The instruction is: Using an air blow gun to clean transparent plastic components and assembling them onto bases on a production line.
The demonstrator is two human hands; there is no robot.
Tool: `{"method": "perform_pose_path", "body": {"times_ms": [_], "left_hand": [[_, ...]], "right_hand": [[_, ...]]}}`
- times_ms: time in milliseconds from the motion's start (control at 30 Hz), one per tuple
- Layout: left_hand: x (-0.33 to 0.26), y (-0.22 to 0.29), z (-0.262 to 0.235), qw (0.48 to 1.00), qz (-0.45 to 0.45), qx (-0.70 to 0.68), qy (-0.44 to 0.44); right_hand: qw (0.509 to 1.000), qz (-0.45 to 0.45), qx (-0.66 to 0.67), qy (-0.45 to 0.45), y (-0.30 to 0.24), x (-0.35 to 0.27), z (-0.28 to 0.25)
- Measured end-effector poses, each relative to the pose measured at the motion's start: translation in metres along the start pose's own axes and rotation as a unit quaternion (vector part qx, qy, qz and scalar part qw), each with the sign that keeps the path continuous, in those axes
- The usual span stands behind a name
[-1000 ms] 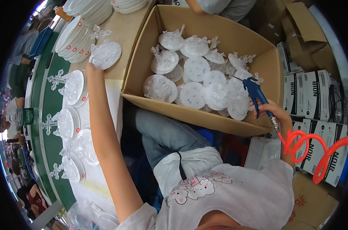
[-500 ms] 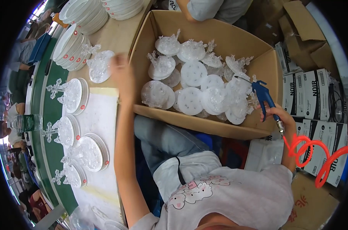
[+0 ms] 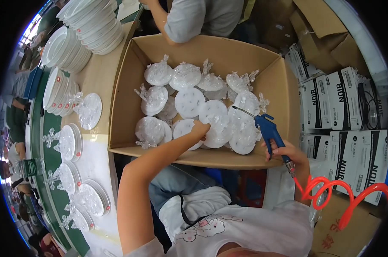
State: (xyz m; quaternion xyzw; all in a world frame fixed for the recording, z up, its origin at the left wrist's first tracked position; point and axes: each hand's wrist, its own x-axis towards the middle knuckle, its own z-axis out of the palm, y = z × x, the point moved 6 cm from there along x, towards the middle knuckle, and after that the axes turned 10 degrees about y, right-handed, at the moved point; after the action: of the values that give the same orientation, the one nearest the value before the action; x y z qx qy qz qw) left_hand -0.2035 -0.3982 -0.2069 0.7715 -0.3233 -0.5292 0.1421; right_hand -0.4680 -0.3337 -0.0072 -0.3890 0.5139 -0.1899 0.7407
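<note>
My left hand (image 3: 199, 130) reaches into the cardboard box, its fingers closed at the edge of a clear-topped white disc piece (image 3: 218, 131); part of the grip is hidden. More round white pieces with clear, spiky plastic parts, such as one white disc (image 3: 189, 103), lie piled around it. My right hand (image 3: 286, 150), at the box's near right corner, is wrapped round a blue air blow gun (image 3: 269, 130). Its thin nozzle points left over the pile. A red coiled hose (image 3: 318, 188) runs from the gun's lower end to the right.
The open cardboard box (image 3: 202, 159) stands before my legs. On the table at left are stacked white rings (image 3: 97, 32), a single clear piece (image 3: 90, 111) and several ring-mounted pieces (image 3: 91, 198). Another person's arm (image 3: 177, 30) is beyond the box. Printed cartons (image 3: 348, 100) stand at right.
My left hand has moved from beside the clear piece on the table into the box. The view has shifted; the right hand still holds the blow gun.
</note>
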Motion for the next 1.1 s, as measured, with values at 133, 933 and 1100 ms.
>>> {"method": "perform_pose_path", "body": {"times_ms": [133,933,1100], "left_hand": [[0.023,0.017,0.010,0.981,0.101,-0.113,-0.118],[0.013,0.083,-0.085,0.923,0.234,-0.303,0.037],[0.053,0.066,-0.104,0.911,0.200,-0.352,0.076]], "right_hand": [[0.999,0.012,-0.017,-0.029,-0.008,0.005,0.012],[0.967,-0.061,-0.247,0.010,-0.063,-0.013,0.093],[0.961,-0.043,-0.265,0.064,-0.065,-0.019,0.083]]}}
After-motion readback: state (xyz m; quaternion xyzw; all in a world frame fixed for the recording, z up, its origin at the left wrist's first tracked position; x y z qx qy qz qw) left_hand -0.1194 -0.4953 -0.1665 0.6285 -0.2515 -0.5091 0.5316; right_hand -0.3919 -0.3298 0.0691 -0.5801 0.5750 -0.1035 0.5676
